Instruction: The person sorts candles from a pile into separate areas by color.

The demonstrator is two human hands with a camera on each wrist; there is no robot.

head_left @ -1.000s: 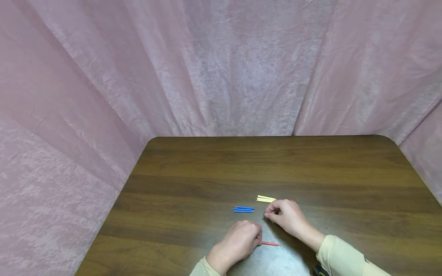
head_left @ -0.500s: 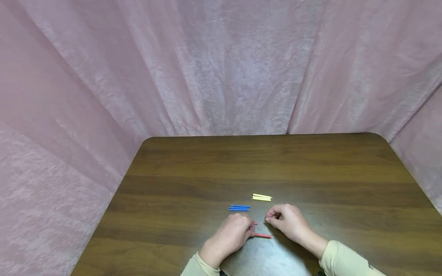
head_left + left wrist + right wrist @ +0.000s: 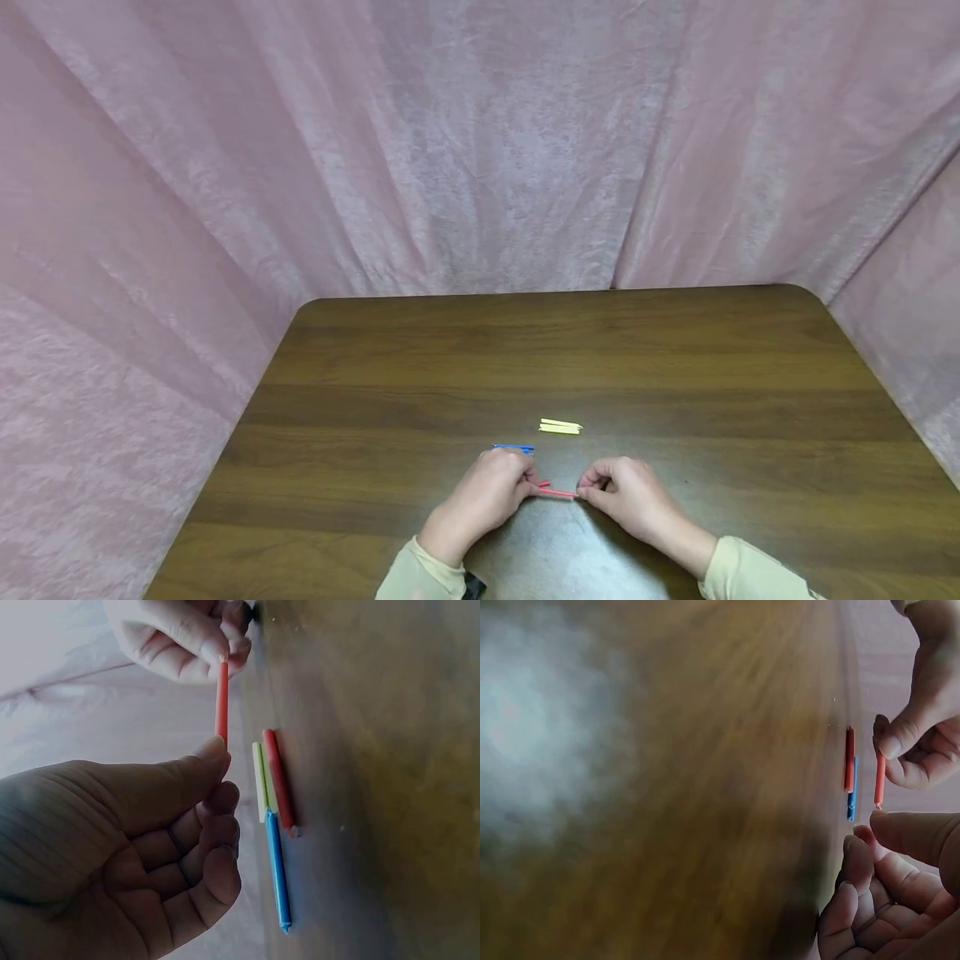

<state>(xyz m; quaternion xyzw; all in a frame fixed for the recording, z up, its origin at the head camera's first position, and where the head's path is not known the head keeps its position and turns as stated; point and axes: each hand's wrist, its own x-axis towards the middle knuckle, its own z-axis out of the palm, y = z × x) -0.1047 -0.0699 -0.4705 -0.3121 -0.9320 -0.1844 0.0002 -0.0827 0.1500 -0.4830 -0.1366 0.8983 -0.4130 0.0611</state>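
Observation:
My left hand [image 3: 487,492] pinches a thin red candle [image 3: 222,705] between thumb and fingertips, above the table. Its wick end points toward my right hand [image 3: 630,492]. The right thumb and forefinger meet at the wick, as the left wrist view shows. Below the raised candle, red candle [image 3: 277,784] lies on the table, partly covered by the left hand in the head view. Just beyond that hand are blue candles [image 3: 514,447], also partly hidden.
A small row of yellow candles [image 3: 560,427] lies farther back on the brown wooden table [image 3: 570,358]. Pink curtains [image 3: 480,150] hang behind the table and along its sides.
The left hand has moved slightly away from me with the red candle, and now covers part of the blue candles. The candle's wick end has come to the right hand's fingertips.

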